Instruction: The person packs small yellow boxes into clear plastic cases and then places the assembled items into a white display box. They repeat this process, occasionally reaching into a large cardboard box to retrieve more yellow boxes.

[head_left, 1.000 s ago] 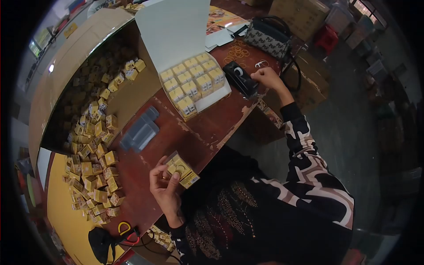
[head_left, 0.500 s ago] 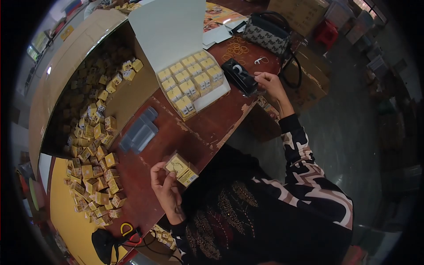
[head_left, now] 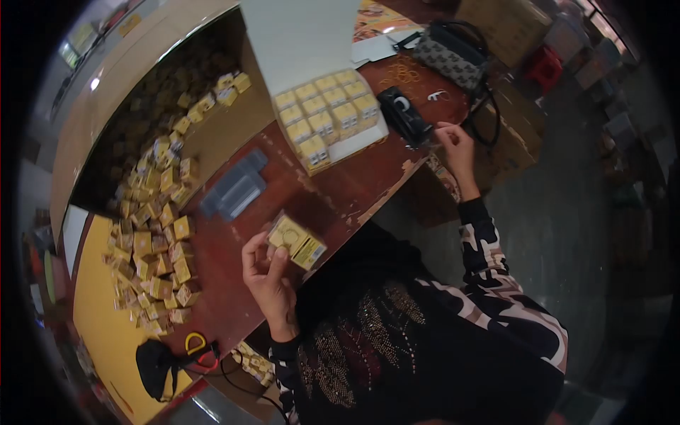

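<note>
In my left hand (head_left: 273, 287) I grip a clear plastic case with small yellow boxes (head_left: 297, 241) in it, tilted above the table's front edge. My right hand (head_left: 459, 157) is beside the cutting end of a black tape dispenser (head_left: 402, 113). Its thumb and forefinger are pinched together; whatever is between them is too small to make out. A white carton (head_left: 347, 151) with its lid raised holds rows of similar yellow boxes. Flat clear plastic cases (head_left: 237, 185) lie on the red table (head_left: 230, 283) between the carton and my left hand.
A large cardboard box (head_left: 212, 134) lies on its side, spilling a heap of small yellow boxes (head_left: 152, 262) over the left of the table. Yellow-and-red-handled scissors (head_left: 195, 345) lie near the front left. Rubber bands (head_left: 402, 71) and a patterned handbag (head_left: 450, 53) are at the back right.
The view has shifted, so the table things appear farther right and up. My left hand has tilted the cased boxes slightly. My right hand remains pinched by the dispenser, slightly farther from its end.
</note>
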Available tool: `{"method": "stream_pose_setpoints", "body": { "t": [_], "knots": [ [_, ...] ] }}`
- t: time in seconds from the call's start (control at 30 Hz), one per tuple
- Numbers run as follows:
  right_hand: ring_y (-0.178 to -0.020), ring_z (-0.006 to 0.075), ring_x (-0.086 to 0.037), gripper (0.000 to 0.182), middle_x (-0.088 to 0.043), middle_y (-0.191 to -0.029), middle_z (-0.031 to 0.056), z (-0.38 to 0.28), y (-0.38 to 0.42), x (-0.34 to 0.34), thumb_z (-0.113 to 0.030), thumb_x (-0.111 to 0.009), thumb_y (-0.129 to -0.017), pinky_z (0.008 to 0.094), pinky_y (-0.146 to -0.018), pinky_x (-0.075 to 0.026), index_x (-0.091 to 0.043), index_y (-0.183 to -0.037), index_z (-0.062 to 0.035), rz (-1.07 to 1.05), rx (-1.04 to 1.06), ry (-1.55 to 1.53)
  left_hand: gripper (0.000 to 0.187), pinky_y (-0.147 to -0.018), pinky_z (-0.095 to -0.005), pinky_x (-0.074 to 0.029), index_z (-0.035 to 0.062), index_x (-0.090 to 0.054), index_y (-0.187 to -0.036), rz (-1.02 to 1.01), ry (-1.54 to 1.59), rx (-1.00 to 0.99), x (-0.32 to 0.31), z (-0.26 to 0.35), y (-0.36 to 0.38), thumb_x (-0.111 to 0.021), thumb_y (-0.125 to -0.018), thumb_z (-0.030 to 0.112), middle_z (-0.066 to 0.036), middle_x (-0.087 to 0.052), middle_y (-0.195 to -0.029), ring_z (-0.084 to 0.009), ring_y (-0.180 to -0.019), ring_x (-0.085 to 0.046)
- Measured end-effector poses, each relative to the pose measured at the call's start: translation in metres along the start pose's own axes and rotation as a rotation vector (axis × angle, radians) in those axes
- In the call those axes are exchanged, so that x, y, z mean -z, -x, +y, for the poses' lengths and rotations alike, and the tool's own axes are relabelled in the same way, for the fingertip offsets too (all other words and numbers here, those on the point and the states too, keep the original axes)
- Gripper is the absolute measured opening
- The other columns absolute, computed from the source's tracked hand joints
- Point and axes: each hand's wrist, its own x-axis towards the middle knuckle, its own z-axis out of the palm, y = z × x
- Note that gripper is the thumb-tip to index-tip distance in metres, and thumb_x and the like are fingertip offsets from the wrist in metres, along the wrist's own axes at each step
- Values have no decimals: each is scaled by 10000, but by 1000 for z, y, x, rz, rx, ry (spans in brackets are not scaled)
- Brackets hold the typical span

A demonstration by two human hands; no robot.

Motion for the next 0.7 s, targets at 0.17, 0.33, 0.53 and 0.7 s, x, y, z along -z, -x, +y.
{"method": "stream_pose_setpoints", "body": {
  "t": [0.17, 0.33, 0.53, 0.7],
  "knots": [
    [-681, 61, -615, 67, -677, -814, 28, -123, 47, -44, -55, -656, -931, 202, -608, -494, -679, -972, -7, -325, -76, -280, 319, -1013, -374, -474, 13, -598, -1164, -83, -294, -275, -18, 6, 5, -657, -869, -93, -160, -422, -1423, -224, -1226, -536],
    [-648, 89, -625, 112, -677, -810, 77, -191, 112, -98, -33, -621, -948, 215, -612, -523, -647, -1049, 7, -762, -223, -656, 271, -1012, -398, -488, 14, -636, -1113, -114, -631, -557, -30, 8, 10, -661, -864, -89, -179, -416, -1395, -312, -1259, -527],
    [-655, 73, -625, 122, -674, -825, 66, -197, 130, -131, -58, -629, -951, 198, -602, -528, -659, -1052, 5, -865, -283, -731, 305, -1017, -428, -492, 54, -701, -1045, -134, -820, -764, -26, 6, 12, -672, -806, -132, -213, -417, -1371, -383, -1265, -521],
    [-668, 70, -629, 171, -673, -848, 58, -196, 130, -133, -47, -650, -934, 193, -608, -526, -655, -1101, -6, -871, -241, -618, 356, -1021, -450, -495, 79, -721, -1034, -149, -848, -824, -24, 2, 10, -658, -776, -159, -211, -423, -1356, -388, -1255, -526]
  ]
}}
